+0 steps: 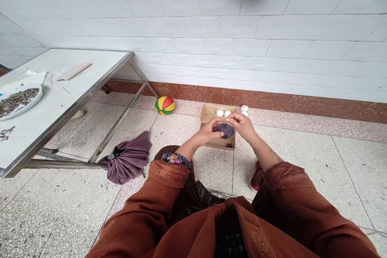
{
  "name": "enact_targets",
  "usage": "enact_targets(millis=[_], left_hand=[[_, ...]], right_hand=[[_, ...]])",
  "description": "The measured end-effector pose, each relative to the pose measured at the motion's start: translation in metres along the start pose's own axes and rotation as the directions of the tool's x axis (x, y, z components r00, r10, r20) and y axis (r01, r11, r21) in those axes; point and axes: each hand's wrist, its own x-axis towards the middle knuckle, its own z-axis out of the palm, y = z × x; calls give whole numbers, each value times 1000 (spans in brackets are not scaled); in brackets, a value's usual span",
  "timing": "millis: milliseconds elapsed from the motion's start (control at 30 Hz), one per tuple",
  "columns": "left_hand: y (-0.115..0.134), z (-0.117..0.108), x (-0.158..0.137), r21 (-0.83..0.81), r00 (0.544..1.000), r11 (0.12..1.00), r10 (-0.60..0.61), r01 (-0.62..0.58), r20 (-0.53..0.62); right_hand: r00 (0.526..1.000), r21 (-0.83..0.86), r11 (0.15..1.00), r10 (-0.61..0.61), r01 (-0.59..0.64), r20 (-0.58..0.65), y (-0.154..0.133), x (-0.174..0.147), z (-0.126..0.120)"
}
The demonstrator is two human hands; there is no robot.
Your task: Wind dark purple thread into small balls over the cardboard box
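My left hand (211, 130) is closed around a dark purple-grey ball of yarn (225, 130), its thumb low on the ball and its fingers over the top. At the ball's upper right, my right hand (242, 125) has thumb and forefinger pinched together; whatever is between them is too small to make out. Below both hands an open cardboard box (218, 142) rests on the floor. White balls of yarn (220, 112) lie at its far end, and a small dark ball (229, 145) sits near its front edge.
Left stands a metal-framed table (99, 62) bearing a plate (38, 98) of seeds and a folded cloth (74, 71). A coloured ball (165, 105) and a purple gathered cloth (128, 159) lie on the floor. White yarn (244, 109) is beside the box, near the tiled wall (208, 28).
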Motion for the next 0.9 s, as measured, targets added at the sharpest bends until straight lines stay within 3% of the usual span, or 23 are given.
enact_targets(millis=[100, 200, 333, 400, 500, 600, 767, 900], left_hand=[[4, 1, -2, -195, 999, 981, 31, -25, 28], [4, -2, 1, -265, 996, 963, 38, -57, -78], [-1, -10, 8, -159, 945, 984, 24, -80, -326], [-3, -12, 9, -24, 928, 999, 36, -49, -370], [-5, -12, 8, 142, 951, 990, 54, -11, -303], [-6, -10, 4, 173, 988, 985, 6, 21, -154], [0, -5, -1, -14, 997, 999, 34, -33, 67], [8, -3, -3, -193, 994, 978, 95, -83, 51]], right_hand=[[992, 35, 991, 126, -126, 2, 17, -1, 8], [979, -2, 982, 188, -189, 81, 22, -11, 20], [962, -41, 998, 52, -43, 267, 6, -28, 27], [947, -24, 999, -22, 31, 320, -6, -33, 23], [955, 19, 997, -82, 80, 287, -21, -31, 9], [979, 39, 995, -96, 90, 177, -23, -21, -3], [999, -14, 999, -32, 32, -6, -4, -6, -2], [998, -21, 998, 66, -66, 23, 13, -9, 14]])
